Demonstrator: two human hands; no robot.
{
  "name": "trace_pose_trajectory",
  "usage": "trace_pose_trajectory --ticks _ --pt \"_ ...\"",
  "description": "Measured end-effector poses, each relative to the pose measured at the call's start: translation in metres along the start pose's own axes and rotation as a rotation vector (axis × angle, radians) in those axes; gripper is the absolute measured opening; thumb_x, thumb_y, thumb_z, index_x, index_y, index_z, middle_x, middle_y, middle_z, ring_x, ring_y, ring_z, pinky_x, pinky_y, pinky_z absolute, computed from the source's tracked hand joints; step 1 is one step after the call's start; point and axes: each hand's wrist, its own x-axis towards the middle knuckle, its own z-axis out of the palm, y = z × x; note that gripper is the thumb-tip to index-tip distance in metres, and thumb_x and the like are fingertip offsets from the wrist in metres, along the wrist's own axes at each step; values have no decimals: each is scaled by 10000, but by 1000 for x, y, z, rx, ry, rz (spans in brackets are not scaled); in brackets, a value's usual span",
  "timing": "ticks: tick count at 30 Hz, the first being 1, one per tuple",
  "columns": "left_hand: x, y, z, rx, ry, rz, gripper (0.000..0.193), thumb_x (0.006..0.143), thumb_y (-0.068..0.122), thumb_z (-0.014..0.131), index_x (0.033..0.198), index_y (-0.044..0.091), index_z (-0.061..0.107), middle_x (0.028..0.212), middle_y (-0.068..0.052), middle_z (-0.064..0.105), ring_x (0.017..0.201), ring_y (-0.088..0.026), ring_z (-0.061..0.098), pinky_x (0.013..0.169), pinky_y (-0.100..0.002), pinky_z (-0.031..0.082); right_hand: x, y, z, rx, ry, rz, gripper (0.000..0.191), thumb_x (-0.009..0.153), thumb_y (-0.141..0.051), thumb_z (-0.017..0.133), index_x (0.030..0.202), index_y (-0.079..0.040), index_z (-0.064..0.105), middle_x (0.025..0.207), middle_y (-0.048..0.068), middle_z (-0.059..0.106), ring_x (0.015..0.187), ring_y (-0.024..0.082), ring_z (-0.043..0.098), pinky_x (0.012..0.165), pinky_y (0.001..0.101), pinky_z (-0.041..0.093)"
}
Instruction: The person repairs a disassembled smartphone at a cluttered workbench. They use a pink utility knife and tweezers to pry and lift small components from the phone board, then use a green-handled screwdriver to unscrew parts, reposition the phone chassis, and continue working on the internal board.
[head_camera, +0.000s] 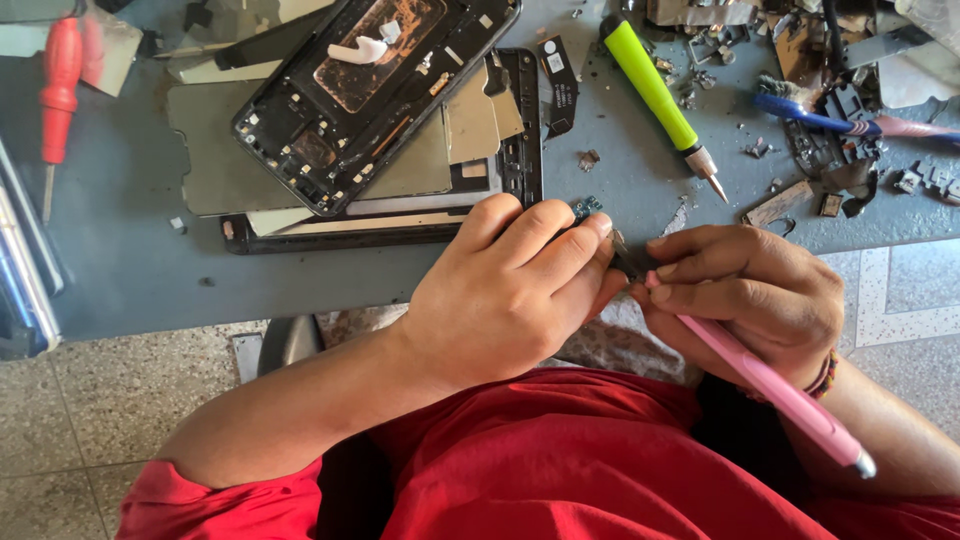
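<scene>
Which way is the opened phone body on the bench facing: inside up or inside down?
Inside up: the phone body shows bare circuit parts and a copper plate.

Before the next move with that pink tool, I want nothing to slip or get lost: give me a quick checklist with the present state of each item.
1. Left hand pinches the small part at the table edge: ok.
2. Right hand grips the pink tool firmly: ok.
3. Tool tip seated on the part: cannot tell, fingers hide it.
4. Small part backed by the grey table: not ok, it sits at the edge, over the lap.
5. Opened phone frame away from both hands: ok.
6. Green-handled tool lying apart from the hands: ok.
</scene>
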Motion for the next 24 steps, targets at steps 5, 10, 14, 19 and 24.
trace_pose_trajectory --ticks 5,10,14,19,24 --pt "1 3 -4 -11 -2 -10 184 1063 238 766 1081 55 766 1263 -73 683 1158 -243 591 978 -404 450 -3 -3 -1 19 14 12 240 763 33 873 912 -50 704 909 109 698 914 253 752 739 311 625" --pt "3 7 -11 -12 -13 -2 174 1031 242 762 1087 77 765 1263 -75 686 1151 -248 591 971 -404 450 -4 -7 -4 18 41 10 246 748 40 870 898 -38 691 900 116 692 903 266 747 740 322 622" --pt "3 10 -13 -12 -7 -7 205 1037 255 760 1108 63 757 1271 -79 686 1153 -247 593 980 -406 447 -4 -9 -7 39 15 -7 256 762 37 873 917 -53 690 928 102 699 939 262 754 745 308 623" --pt "-1 12 -12 -46 -25 -31 205 1049 238 767 1085 39 740 1281 -90 698 1180 -235 605 1012 -402 441 -8 -7 -6 55 42 10 265 746 62 861 917 -23 677 915 125 678 910 280 743 749 331 619" --pt "-4 13 -9 -65 -3 -41 184 1046 229 775 1035 50 732 1285 -87 711 1204 -241 614 1013 -407 443 -12 -6 -5 59 43 3 270 741 64 861 925 -25 685 928 129 674 919 277 737 765 340 627"
